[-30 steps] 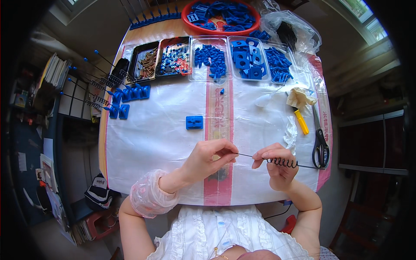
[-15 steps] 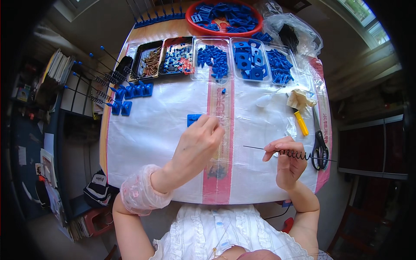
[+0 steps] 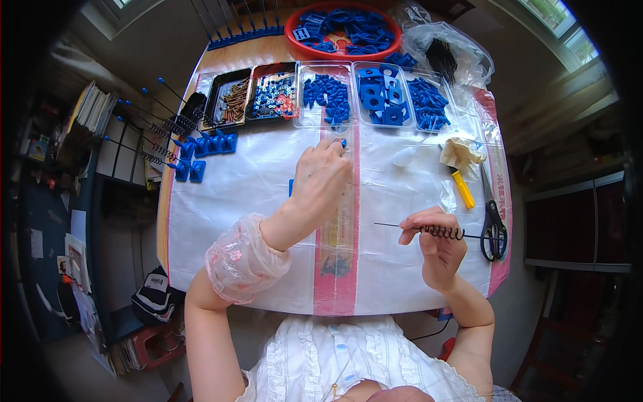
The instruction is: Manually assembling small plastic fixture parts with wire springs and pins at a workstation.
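Far left edge: thin black rods with blue ball tips and coiled springs lie fanned out, ending in a row of blue plastic blocks on the desk.
Desk cover: a white plastic sheet with a pink stripe spans the work area.
Back row: a dark tray of brown screws, a tray of mixed small fittings, then three clear trays of blue plastic parts; a red round basin of blue parts stands behind them.
Left hand: stretched forward, fingers pinched on a small blue plastic piece just in front of the clear trays; a second blue piece shows partly under the wrist.
Right hand: clenched on a thin black wire rod carrying a black coil spring, held level above the sheet, free end pointing left.
Right side: a yellow-handled tool with a crumpled cloth and black scissors lie near the right hand.
Handling advice: the rod is best kept steady and level so that the spring does not slide off; in my judgement a firm fingertip pinch suits the small piece.
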